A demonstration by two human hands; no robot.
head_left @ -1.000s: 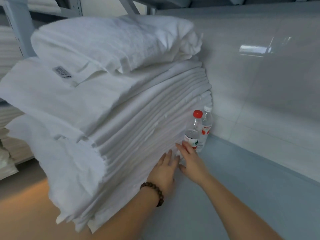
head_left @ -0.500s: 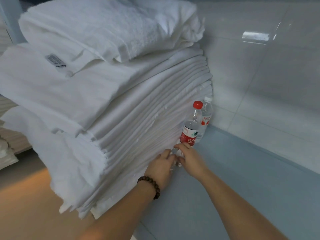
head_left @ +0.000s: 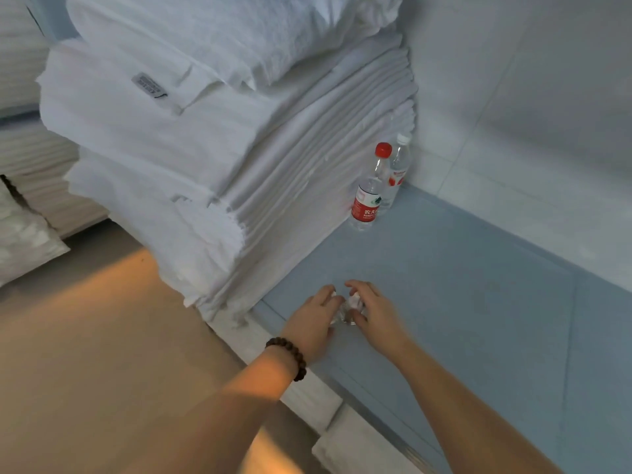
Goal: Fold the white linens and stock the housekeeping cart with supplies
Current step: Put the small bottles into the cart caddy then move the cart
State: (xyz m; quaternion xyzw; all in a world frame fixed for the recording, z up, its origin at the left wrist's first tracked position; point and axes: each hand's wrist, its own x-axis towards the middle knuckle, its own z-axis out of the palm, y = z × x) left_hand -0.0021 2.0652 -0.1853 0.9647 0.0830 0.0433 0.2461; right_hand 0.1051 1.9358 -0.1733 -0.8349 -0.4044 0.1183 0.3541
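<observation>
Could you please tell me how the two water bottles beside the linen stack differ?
The red-capped bottle stands in front and wears a solid red label; the white-capped bottle stands behind it, closer to the wall, partly hidden, with a paler label. Both are clear and upright.

My tall stack of folded white linens (head_left: 205, 159) sits on the blue tabletop (head_left: 444, 302), a fluffy towel (head_left: 222, 32) on top. A red-capped bottle (head_left: 367, 196) and white-capped bottle (head_left: 398, 165) stand upright just beside it. My left hand (head_left: 313, 323) and right hand (head_left: 374, 314) pinch a small clear packet (head_left: 350, 307).
</observation>
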